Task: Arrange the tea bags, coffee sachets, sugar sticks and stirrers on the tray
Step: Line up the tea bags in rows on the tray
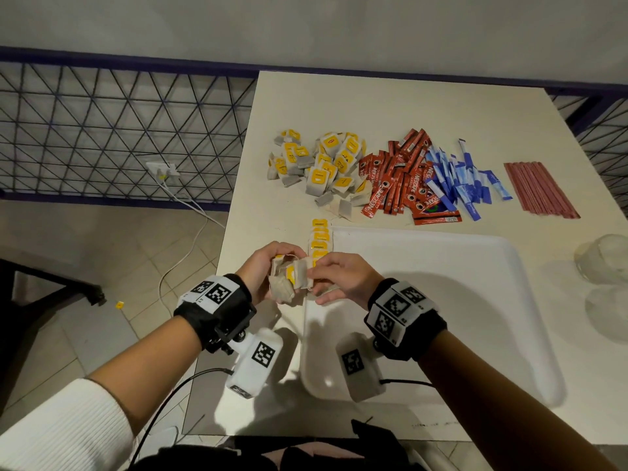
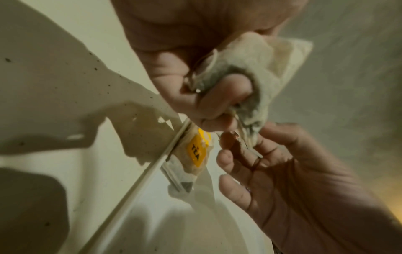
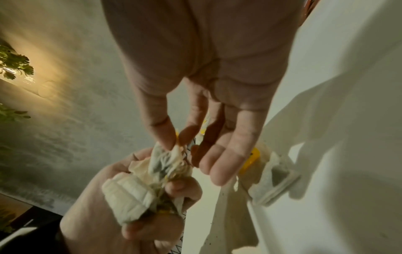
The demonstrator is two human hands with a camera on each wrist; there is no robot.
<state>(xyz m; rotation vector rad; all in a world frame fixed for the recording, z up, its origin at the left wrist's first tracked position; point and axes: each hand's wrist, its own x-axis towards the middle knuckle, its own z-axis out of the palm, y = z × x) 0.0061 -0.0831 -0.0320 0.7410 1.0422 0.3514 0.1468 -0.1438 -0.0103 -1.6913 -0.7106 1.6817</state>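
My left hand (image 1: 263, 266) grips a bunch of tea bags (image 1: 289, 278) just above the left rim of the white tray (image 1: 441, 300). In the left wrist view its fingers (image 2: 217, 96) curl round the bunch of tea bags (image 2: 250, 68). My right hand (image 1: 339, 273) pinches one bag at the top of the bunch, thumb and forefinger (image 3: 165, 135) on the tea bags (image 3: 165, 165). A row of tea bags (image 1: 320, 239) with yellow tags lies along the tray's left edge. Loose piles of tea bags (image 1: 319, 164), red coffee sachets (image 1: 397, 181), blue sugar sticks (image 1: 458, 178) and pink stirrers (image 1: 540, 190) lie beyond the tray.
The white table (image 1: 373, 107) carries everything; its left edge runs just left of my hands. Two clear glasses (image 1: 605, 256) stand at the right of the tray. A wire fence (image 1: 119, 130) and a power cable (image 1: 183, 232) are on the floor side, left.
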